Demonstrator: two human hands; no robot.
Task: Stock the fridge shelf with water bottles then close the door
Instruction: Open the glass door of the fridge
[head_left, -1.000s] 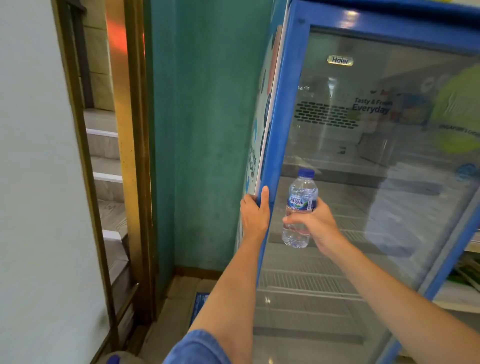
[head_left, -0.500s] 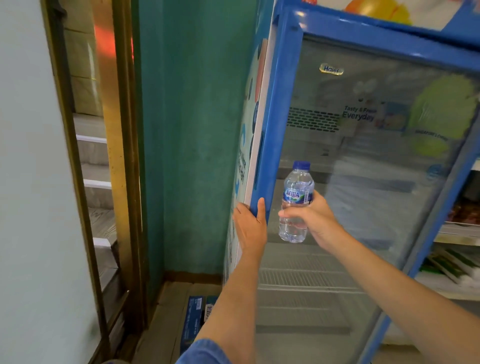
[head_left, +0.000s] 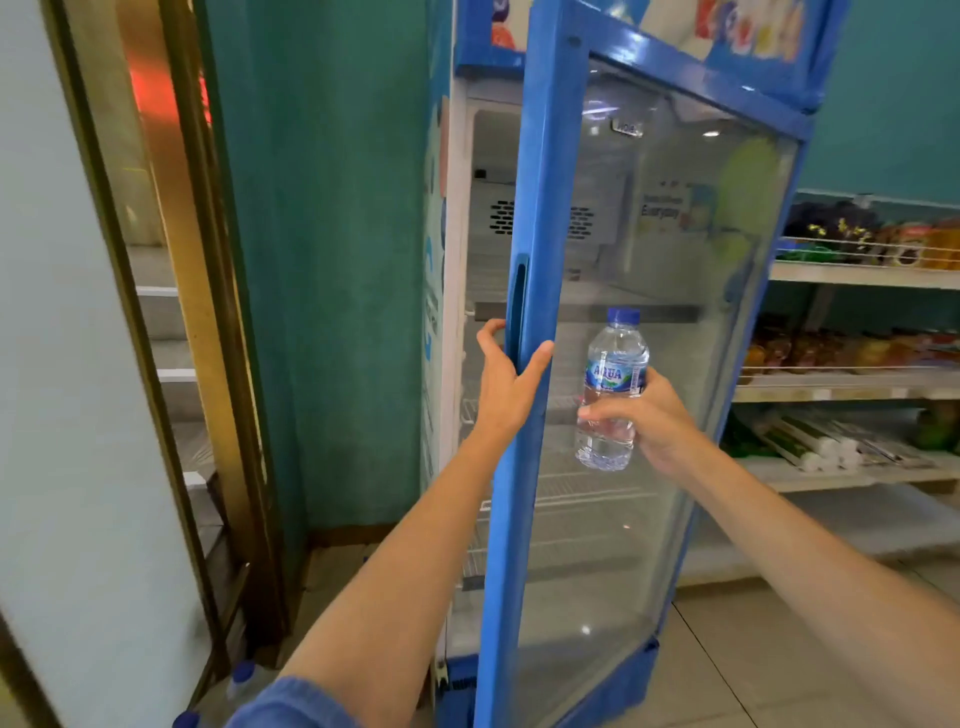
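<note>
blue door edge (head_left: 540, 208): left hand (head_left: 506, 384) curled round it, fingers behind, thumb in front, just below the recessed handle (head_left: 517, 306).
right hand (head_left: 649, 421): fingers wrapped round the water bottle (head_left: 615, 364), low on its body.
bottle: upright, blue cap, in front of the door glass, outside the fridge (head_left: 460, 234).
fridge: door ajar, wire shelves (head_left: 587, 499) inside.
right: shop shelves (head_left: 857, 275) with packaged goods.

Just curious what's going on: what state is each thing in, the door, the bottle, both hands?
Fridge door: partly open, held at its edge.
Water bottle: cap on, roughly upright, held outside the fridge.
Left hand: grips the door's edge.
Right hand: holds the bottle.
</note>
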